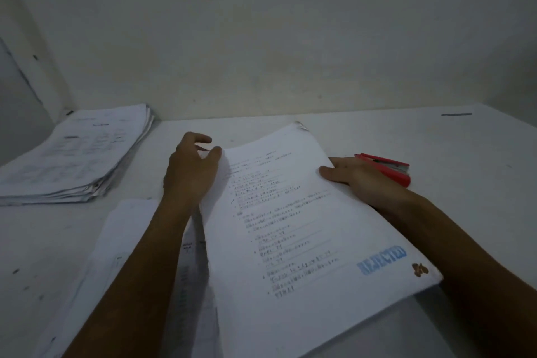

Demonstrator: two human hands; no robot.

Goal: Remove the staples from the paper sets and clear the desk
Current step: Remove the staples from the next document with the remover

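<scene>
Head view: 1 paper set [302, 229] lies in the centre of the frame on the desk [436, 139], long axis from lower right to upper centre. Its stapled-looking corner [300, 126] is at the top, but blur hides the staple itself. The left hand [190, 171] is at the set's upper left edge, thumb and fingers curled round that edge, approx. pinching it. The right hand [357, 177] rests on the right edge, fingers rather flat, w/ the red staple remover [389, 168] just behind it, touching or not I cannot tell. Corner is about midway; right hand is nearer to the tool. A stack of papers [78, 160] is at upper left, loose sheets [116, 256] at lower left.
</scene>
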